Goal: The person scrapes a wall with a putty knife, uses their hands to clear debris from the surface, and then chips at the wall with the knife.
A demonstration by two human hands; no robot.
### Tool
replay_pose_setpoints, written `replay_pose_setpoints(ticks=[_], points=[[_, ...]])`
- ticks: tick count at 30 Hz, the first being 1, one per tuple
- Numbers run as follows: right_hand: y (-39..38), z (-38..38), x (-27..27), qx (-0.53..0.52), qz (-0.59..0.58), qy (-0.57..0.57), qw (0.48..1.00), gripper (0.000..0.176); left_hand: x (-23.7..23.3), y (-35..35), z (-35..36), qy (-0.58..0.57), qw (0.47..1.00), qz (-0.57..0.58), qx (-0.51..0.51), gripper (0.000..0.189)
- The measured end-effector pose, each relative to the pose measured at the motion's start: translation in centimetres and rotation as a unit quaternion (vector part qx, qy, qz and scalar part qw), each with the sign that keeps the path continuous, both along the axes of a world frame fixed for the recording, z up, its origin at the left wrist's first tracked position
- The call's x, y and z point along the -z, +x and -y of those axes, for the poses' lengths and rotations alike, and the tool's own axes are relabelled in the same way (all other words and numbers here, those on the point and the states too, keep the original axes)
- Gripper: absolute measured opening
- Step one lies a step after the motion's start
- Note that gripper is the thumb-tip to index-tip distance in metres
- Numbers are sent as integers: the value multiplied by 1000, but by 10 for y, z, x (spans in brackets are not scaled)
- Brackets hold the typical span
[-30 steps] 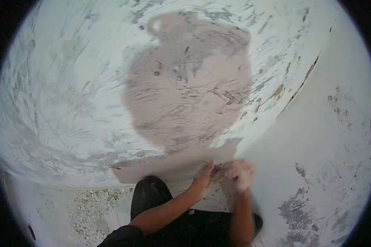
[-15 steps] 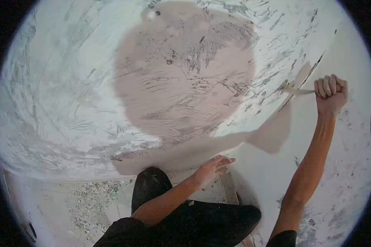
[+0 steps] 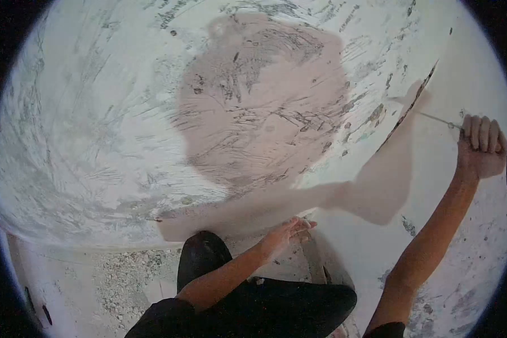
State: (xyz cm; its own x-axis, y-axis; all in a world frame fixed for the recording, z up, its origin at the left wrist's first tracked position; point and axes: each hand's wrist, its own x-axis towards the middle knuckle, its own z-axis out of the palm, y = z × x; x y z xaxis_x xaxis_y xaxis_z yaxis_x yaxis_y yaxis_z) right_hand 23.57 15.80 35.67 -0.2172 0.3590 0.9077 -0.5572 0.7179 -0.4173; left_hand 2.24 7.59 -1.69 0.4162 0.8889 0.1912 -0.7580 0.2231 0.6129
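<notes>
Scuffed white walls (image 3: pixel 96 141) fill the view and meet at a dark corner seam (image 3: pixel 393 130). A second ago both hands were together low down. Since then the right hand (image 3: pixel 481 147) has risen and drawn rightward, fisted around a scraper (image 3: pixel 434 117) whose tip reaches the seam. The left hand (image 3: pixel 287 234) stays low beside the knee (image 3: pixel 203 259), fingers loosely spread and apparently empty.

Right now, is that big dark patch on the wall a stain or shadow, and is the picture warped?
Head view: the patch is a shadow on the wall, its arm stretching toward the scraper in the right hand; fisheye bends the wall and blacks the corners.
</notes>
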Motion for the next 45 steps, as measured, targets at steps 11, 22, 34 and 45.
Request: replay_pose_setpoints(ticks=[11,22,34,45], points=[[-32,2,45,-107,-2,16,994,38,-12,-6,7,10,1000,-10,-14,37],[8,-5,68,50,-191,-32,980,34,-1,0,3,17,999,27,-10,37],[-44,-8,101,106,-348,-234,902,37,9,7,3,22,1000,-3,-8,40],[-42,6,125,81,-223,-250,939,35,10,3,-3,-2,999,42,-17,44]])
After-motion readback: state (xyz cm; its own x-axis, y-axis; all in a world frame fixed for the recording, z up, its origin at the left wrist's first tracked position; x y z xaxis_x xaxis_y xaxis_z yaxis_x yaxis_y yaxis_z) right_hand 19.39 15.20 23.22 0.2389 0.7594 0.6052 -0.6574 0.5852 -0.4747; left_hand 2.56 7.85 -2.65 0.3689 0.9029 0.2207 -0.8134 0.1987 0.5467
